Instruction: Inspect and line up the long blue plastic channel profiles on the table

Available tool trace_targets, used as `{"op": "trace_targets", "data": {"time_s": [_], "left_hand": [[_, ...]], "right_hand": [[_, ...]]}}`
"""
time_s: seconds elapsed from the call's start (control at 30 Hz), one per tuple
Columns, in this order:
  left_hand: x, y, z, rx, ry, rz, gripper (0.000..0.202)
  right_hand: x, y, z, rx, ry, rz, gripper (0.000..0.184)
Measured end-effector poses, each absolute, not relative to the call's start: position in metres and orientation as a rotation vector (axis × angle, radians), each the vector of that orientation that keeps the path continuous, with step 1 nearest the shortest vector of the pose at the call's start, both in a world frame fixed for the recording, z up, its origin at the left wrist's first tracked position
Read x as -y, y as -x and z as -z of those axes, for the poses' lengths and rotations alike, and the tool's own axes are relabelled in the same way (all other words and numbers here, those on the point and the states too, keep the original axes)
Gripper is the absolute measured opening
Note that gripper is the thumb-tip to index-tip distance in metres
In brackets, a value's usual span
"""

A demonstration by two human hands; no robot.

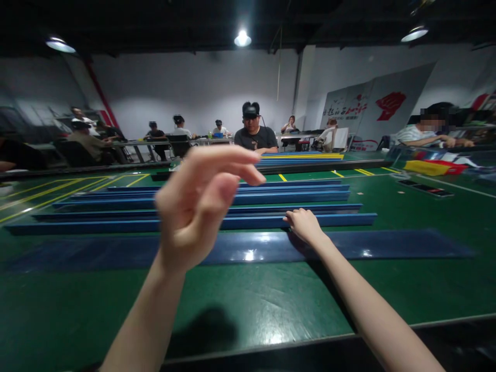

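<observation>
My left hand (196, 206) is raised in front of the camera, well above the table. Its fingers curve forward with a gap to the thumb, and nothing is in it. Further forward, my right hand (304, 226) has its fingers bent over the upper edge of a long blue plastic strip (251, 222); the undersides of those fingers are hidden. Between me and that strip, a wide, flat, glossy blue sheet (263, 247) lies across the table. Behind it, several more narrow blue strips (294, 196) lie side by side, partly covered by my left hand.
The green table (248, 305) has yellow line markings (282, 177) on its surface. Two phones (426, 188) lie at the right, near a yellow tray (424, 166) and a red tray (457, 168). Across the table a person (256, 137) sits behind blue and yellow strips (325, 156).
</observation>
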State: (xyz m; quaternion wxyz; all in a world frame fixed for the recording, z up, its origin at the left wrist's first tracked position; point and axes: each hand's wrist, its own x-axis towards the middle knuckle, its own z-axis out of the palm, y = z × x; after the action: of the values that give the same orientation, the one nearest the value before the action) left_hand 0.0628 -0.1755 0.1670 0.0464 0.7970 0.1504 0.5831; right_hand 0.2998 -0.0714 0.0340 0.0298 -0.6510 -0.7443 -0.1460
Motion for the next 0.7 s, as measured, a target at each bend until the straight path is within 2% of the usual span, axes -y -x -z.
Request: {"op": "trace_targets", "data": {"time_s": [0.1,0.33,0.47,0.7], "left_hand": [[0.139,-0.079,-0.152,-0.663,-2.591,-1.398,0.016],[0.067,-0.095,-0.060,-1.321,-2.899,-0.644,0.022],[0.057,-0.090,-0.035,-1.450,-2.884,-0.490,0.030],[0.056,-0.059,-0.022,-1.413,-2.978,-0.324,0.039]], "right_hand": [[0.071,-0.301,-0.032,2.285,1.972,0.466,0.034],[0.068,-0.304,-0.024,2.217,1.921,0.505,0.032],[0.068,-0.303,-0.022,2.185,1.916,0.525,0.032],[0.074,-0.288,-0.021,2.220,1.847,0.509,0.032]]}}
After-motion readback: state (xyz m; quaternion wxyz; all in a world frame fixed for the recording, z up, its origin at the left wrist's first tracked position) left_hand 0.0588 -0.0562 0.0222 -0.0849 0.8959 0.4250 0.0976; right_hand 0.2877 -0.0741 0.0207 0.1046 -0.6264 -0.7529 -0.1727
